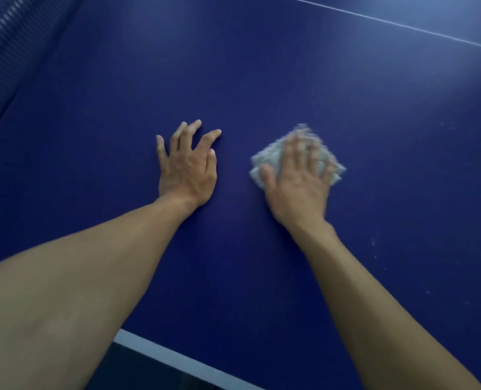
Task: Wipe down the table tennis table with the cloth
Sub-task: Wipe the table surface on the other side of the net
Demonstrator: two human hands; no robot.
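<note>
Blue table tennis table (pixel 261 80): right hand (pixel 298 181), fingers spread, presses folded cloth (pixel 264 160) flat at 3 o'clock of braced, splayed left hand (pixel 187 170); uneven pressure could bunch the cloth, leaving streaks.

The desk (pixel 261 80) is showing a deep, even blue, paling at the far right corner; 1 thin white line (pixel 388 22) is crossing it there; 1 broad white stripe (pixel 177 358) is running along its near edge; the cloth (pixel 264 161) is looking pale grey-white, faintly mottled; the net (pixel 8 32) is showing a dark mesh pattern; small whitish specks (pixel 373 242) are dotting the blue at right.
</note>
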